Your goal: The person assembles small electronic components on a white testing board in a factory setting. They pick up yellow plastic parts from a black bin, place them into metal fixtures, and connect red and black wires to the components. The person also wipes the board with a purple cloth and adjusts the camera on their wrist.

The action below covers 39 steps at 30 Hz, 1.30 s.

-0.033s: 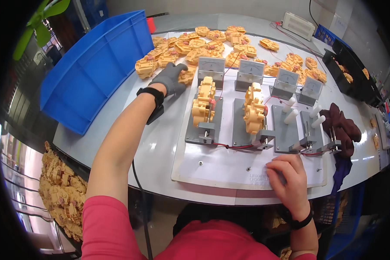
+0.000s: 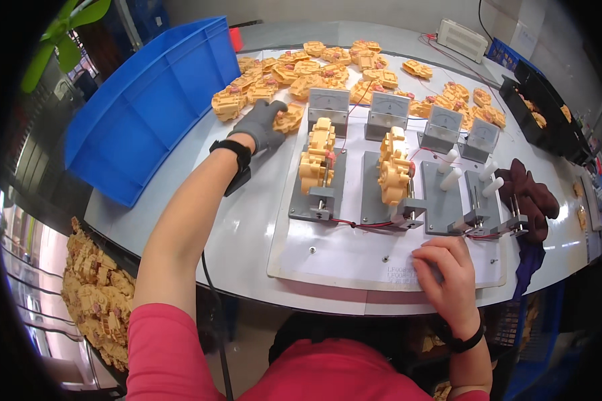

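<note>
My left hand (image 2: 261, 127), in a grey glove, reaches to the near edge of a heap of yellow plastic housings. Its fingers are closed on one yellow plastic housing (image 2: 289, 119), partly covered by the hand. Beside it on a white board (image 2: 294, 264) stand grey test fixtures. An upright yellow housing (image 2: 316, 167) sits on the leftmost fixture, and a second housing (image 2: 394, 175) on the one to its right. The two right fixtures show bare white pegs (image 2: 451, 178). My right hand (image 2: 448, 274), ungloved, rests at the board's front edge, fingers loosely curled, thumb apart, holding nothing visible.
Panel meters (image 2: 388, 110) line the board's back edge. Behind them spreads the heap of housings (image 2: 308, 83). A large blue bin (image 2: 147, 113) stands left, a black tray (image 2: 542, 110) right. A dark cloth (image 2: 530, 200) lies right of the fixtures. More housings (image 2: 100, 301) are piled low left.
</note>
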{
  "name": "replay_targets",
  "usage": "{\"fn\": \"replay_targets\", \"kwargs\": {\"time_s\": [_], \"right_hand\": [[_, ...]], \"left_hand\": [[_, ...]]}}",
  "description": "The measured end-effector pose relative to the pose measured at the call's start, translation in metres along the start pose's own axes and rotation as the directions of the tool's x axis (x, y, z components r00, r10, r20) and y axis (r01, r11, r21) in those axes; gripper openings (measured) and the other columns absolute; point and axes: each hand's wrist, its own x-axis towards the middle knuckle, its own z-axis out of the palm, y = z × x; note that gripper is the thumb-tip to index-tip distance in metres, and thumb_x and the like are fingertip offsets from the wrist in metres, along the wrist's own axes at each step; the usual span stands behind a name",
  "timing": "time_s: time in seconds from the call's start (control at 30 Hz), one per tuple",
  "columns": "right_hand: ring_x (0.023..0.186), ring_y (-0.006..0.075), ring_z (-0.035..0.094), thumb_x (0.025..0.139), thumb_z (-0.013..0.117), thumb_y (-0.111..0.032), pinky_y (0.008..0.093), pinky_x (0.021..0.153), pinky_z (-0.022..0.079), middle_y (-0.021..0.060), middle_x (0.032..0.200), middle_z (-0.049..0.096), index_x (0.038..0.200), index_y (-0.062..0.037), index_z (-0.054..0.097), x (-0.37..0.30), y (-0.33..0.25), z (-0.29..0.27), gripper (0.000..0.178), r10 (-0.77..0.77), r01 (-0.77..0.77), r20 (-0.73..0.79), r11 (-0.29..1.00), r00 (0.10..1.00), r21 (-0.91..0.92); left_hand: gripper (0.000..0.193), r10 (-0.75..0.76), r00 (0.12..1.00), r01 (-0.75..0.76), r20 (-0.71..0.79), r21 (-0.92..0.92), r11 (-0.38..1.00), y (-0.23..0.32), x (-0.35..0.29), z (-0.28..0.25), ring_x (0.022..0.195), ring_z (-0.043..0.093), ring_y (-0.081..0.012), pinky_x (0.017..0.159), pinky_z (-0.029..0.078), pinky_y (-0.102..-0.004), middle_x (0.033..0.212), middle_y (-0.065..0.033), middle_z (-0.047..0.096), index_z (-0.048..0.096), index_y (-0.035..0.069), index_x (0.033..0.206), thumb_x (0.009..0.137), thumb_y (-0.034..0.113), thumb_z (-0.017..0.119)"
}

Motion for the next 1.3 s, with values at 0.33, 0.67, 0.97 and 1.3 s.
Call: {"fn": "replay_targets", "kwargs": {"time_s": [0.33, 0.67, 0.97, 1.3], "right_hand": [[0.087, 0.0277, 0.059, 0.077, 0.070, 0.001, 0.0355, 0.076, 0.048, 0.0104, 0.094, 0.061, 0.091, -0.0030, 0.065, -0.004, -0.001, -0.003, 0.015, 0.015, -0.010, -0.057, 0.996, 0.998, 0.084], [0.095, 0.0099, 0.050, 0.093, 0.058, -0.001, 0.0240, 0.086, 0.042, 0.0035, 0.108, 0.053, 0.115, -0.0011, 0.054, -0.020, 0.024, -0.013, 0.023, 0.224, -0.067, -0.248, 0.853, 0.942, 0.518], [0.091, 0.0098, 0.055, 0.093, 0.062, -0.009, 0.0240, 0.082, 0.046, 0.0040, 0.106, 0.056, 0.125, -0.0051, 0.051, -0.017, 0.037, -0.015, 0.034, 0.337, -0.148, -0.236, 0.804, 0.911, 0.576], [0.094, 0.0107, 0.058, 0.094, 0.062, -0.013, 0.0260, 0.085, 0.046, 0.0038, 0.103, 0.060, 0.127, -0.0089, 0.054, -0.016, 0.038, -0.021, 0.035, 0.329, -0.143, -0.157, 0.725, 0.931, 0.673]], "left_hand": [[0.061, -0.163, 0.984, 0.104, -0.070, -0.515, 0.851, -0.060, -0.101, -0.003, 0.104, 0.059, -0.0236, 0.095, 0.046, -0.0308, 0.120, -0.0171, 0.056, 0.047, 0.004, 0.127, 0.076, 0.026, 0.069], [0.062, -0.121, 0.953, -0.144, -0.278, -0.767, 0.626, 0.008, -0.217, -0.052, 0.103, 0.055, -0.0161, 0.087, 0.049, -0.0282, 0.118, -0.0116, 0.051, 0.042, 0.001, 0.130, 0.077, 0.014, 0.071], [0.060, 0.050, 0.948, -0.298, -0.315, -0.818, 0.493, 0.080, -0.243, -0.079, 0.098, 0.054, -0.0112, 0.083, 0.048, -0.0264, 0.112, -0.0065, 0.051, 0.041, 0.004, 0.131, 0.078, 0.004, 0.067], [0.053, 0.377, 0.915, -0.202, -0.145, -0.972, 0.117, 0.118, -0.220, -0.066, 0.097, 0.058, -0.0166, 0.078, 0.051, -0.0296, 0.112, -0.0078, 0.055, 0.042, 0.008, 0.134, 0.086, 0.016, 0.063]]}}
